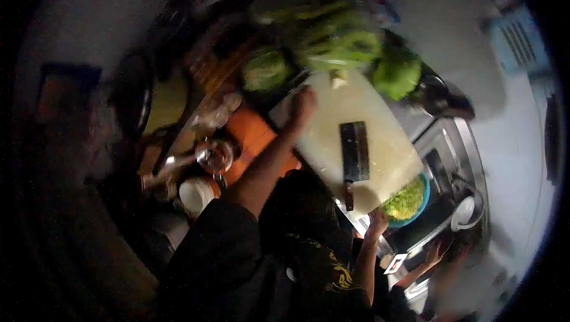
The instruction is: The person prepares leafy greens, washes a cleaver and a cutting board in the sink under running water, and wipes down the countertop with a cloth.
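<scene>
Two hands are flanking the board (383, 138): left hand (304, 105) is curling at its edge, right hand (378, 222) is nearing the bowl (427, 194), grips unclear; the knife (355, 152) is lying on the board, apparently freeing both.

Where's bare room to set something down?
On the cutting board: between the left hand and the cleaver, and from the cleaver to the board's right edge. Crowded: greens beyond, containers left, bowl at near corner.
</scene>
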A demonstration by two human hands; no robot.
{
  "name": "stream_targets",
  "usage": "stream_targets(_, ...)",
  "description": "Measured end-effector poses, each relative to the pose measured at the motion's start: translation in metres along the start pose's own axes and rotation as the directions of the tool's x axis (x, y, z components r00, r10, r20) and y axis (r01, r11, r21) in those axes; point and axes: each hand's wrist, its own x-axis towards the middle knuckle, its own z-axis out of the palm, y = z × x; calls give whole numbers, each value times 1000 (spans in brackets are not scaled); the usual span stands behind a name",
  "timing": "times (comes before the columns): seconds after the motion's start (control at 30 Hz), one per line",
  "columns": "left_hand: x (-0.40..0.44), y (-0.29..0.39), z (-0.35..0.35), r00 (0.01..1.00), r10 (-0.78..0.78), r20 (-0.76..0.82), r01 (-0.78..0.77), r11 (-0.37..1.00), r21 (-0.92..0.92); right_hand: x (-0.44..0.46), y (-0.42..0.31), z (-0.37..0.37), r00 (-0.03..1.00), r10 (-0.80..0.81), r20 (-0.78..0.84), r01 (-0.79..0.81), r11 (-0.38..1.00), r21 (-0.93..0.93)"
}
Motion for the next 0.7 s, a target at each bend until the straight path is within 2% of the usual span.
stream_targets(0.03,-19,37,-27,998,-12,-61,-10,937,-349,2,-2,-4,997,-69,42,77,974,-215)
stream_targets(0.07,-31,76,-60,979,70,-194,-162,841,-516,8,-5,-7,985,-141,95,167,897,-409)
stream_targets(0.1,-48,101,-76,988,145,-46,-144,796,-587,13,-10,-7,966,-207,154,258,778,-573)
stream_targets(0.13,-65,126,-90,971,217,103,-100,755,-648,21,-12,-10,979,-171,111,203,771,-604)
stream_targets(0.17,-82,141,-80,959,282,-3,-215,726,-653,27,-14,-14,988,-143,54,145,763,-630)
stream_targets(0.2,-90,152,-81,949,307,-68,-292,778,-556,31,-18,-15,987,-144,68,154,749,-645)
stream_targets(0.23,-99,153,-83,906,423,2,-375,805,-460,36,-22,-18,995,-90,45,99,784,-613)
stream_targets(0.27,-109,156,-85,899,437,-33,-405,799,-445,40,-26,-22,999,-38,23,44,817,-576)
stream_targets(0.3,-115,159,-86,886,459,-69,-442,789,-427,48,-23,-27,999,-43,29,51,812,-581)
stream_targets(0.33,-120,163,-75,886,458,-70,-441,787,-431,51,-17,-34,997,-78,4,69,866,-496)
stream_targets(0.37,-126,166,-62,908,419,-14,-364,772,-521,49,-13,-48,994,-101,-29,80,909,-410)
stream_targets(0.4,-134,170,-53,922,384,44,-283,749,-598,40,-24,-48,996,-91,10,84,853,-515)
stream_targets(0.43,-136,172,-56,922,384,45,-285,756,-589,33,-34,-49,996,-86,17,83,857,-508)
stream_targets(0.5,-144,172,-68,980,198,-25,-171,769,-616,24,-42,-51,996,-87,-30,65,896,-440)
stream_targets(0.53,-148,171,-64,992,123,10,-82,716,-693,28,-42,-56,996,-85,-18,68,896,-439)
stream_targets(0.57,-151,174,-62,993,115,6,-79,720,-689,35,-45,-60,996,-85,-1,78,911,-406)
stream_targets(0.63,-154,185,-80,996,-86,-21,39,633,-773,40,-51,-68,996,-79,32,85,934,-346)
stream_targets(0.7,-159,190,-89,998,-66,16,53,613,-788,45,-50,-71,995,-84,54,97,939,-329)
